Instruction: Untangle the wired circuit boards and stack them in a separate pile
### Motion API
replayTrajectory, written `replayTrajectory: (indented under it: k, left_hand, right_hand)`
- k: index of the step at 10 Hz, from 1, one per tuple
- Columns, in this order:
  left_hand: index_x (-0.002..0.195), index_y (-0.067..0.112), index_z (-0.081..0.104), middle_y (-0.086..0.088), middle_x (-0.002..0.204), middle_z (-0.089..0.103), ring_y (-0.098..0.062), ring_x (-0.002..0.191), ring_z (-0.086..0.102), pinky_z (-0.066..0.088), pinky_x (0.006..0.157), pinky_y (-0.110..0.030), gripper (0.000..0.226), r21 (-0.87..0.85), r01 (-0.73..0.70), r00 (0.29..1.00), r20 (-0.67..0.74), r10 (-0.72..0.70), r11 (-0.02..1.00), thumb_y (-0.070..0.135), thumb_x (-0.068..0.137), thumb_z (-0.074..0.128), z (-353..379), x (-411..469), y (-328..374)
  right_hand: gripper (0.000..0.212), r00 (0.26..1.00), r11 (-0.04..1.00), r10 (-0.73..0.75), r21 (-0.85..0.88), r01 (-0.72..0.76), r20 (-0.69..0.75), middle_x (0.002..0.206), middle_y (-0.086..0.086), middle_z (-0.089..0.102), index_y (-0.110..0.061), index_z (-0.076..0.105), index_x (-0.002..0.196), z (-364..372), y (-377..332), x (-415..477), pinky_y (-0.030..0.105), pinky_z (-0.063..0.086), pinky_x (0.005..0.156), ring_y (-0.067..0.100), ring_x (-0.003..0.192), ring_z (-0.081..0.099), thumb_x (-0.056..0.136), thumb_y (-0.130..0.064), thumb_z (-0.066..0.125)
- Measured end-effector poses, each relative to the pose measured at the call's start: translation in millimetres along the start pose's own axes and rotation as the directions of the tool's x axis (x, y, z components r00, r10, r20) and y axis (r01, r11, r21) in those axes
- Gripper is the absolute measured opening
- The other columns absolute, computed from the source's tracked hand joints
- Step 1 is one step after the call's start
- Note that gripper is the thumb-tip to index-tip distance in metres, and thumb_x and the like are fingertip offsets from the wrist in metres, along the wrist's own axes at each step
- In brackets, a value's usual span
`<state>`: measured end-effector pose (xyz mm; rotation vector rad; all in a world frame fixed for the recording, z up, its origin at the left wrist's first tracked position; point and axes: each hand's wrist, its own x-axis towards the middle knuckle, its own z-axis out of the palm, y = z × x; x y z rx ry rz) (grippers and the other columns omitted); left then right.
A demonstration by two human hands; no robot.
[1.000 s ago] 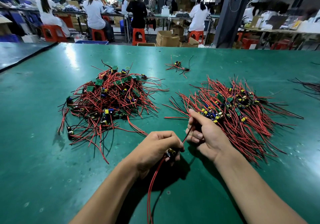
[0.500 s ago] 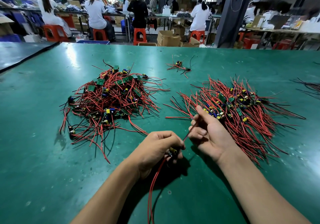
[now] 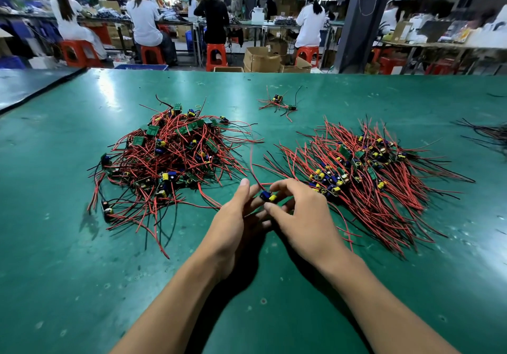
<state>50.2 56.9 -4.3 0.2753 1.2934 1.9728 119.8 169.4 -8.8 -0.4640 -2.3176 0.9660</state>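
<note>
One small circuit board is sitting between the two hands, above the near middle of the green table, in the gap between the two heaps. It is showing a dark blue part and a yellow part, and a red and a black lead are trailing up and away from it toward the far side. The right hand is pinching the board, its fingers curled over the top and the thumb pressing from the near side. The left hand is lying alongside with fingers nearly straight, thumb raised, fingertips touching the board and its lead. The tangled pile is sprawling at left, a loose knot of red and black wires with green boards scattered through it. The sorted pile is lying at right, boards bunched together and wires fanning outward. A small stray cluster is resting farther back. Half a second earlier the left hand was making a fist round the board lower down, red wire hanging toward the camera, while the right was pulling a lead taut. Both hands are now sitting farther forward, the left uncurled and the board passing into the right.
</note>
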Motion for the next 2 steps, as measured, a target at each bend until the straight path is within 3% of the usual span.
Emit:
replayTrajectory:
  k: [1, 2]
  left_hand:
    - [0.125, 0.021, 0.055, -0.007, 0.121, 0.066, -0.022, 0.105, 0.068, 0.057, 0.087, -0.033, 0.04, 0.045, -0.007, 1.0, -0.017, 0.008, 0.999, 0.047, 0.099, 0.04, 0.7, 0.1, -0.6]
    - [0.119, 0.017, 0.06, -0.009, 0.118, 0.067, -0.023, 0.103, 0.069, 0.058, 0.085, -0.032, 0.041, 0.091, -0.006, 1.0, -0.024, 0.009, 0.996, 0.046, 0.1, 0.039, -0.4, 0.7, -3.2]
  right_hand:
    - [0.018, 0.973, 0.979, 0.016, -0.194, -0.062, -0.23, 0.102, -0.002, 0.068, -0.025, 0.069, 0.105, -23.1, 14.3, 11.8, 0.032, 0.052, 0.081, 0.014, 0.08, 0.063, 0.087, -0.026, 0.073]
    - [0.036, 0.933, 0.898, 0.085, -0.378, -0.224, -0.349, 0.116, 0.004, 0.065, -0.022, 0.066, 0.119, -39.2, 24.8, 16.3, 0.041, 0.048, 0.092, 0.026, 0.103, 0.06, 0.088, -0.038, 0.071]
